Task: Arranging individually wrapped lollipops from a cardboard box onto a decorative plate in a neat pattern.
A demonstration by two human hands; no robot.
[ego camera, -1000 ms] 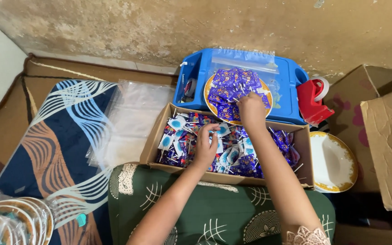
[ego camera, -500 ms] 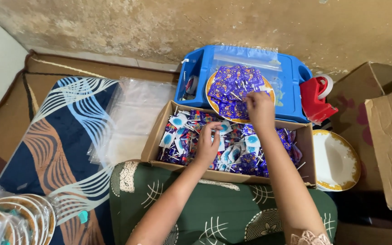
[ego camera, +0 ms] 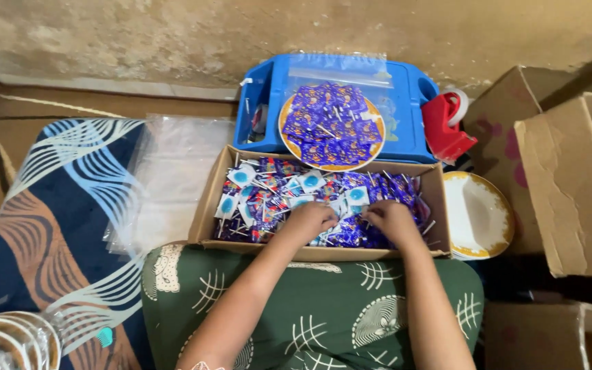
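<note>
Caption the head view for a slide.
Both hands, left hand and right hand, dig among wrapped lollipops in a cardboard box.

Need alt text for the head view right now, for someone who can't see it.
Both hands, left hand and right hand, dig side by side into a shallow cardboard box of blue and purple wrapped lollipops. Behind it, an orange-rimmed plate heaped with the same sweets sits on a blue plastic tray.

Wrapped lollipops [ego camera: 323, 199]: purple-blue wrappers, some white with a blue disc. Cardboard box [ego camera: 203, 216]: plain brown. Tray [ego camera: 405, 130]: bright blue. Plate [ego camera: 289, 133]: orange rim. Empty plate [ego camera: 477, 216]: white, gold edge. Tape dispenser [ego camera: 447, 127]: red. Cushion [ego camera: 323, 315]: dark green, white line motifs. Cloth [ego camera: 56, 226]: navy, brown, white wavy stripes.
</note>
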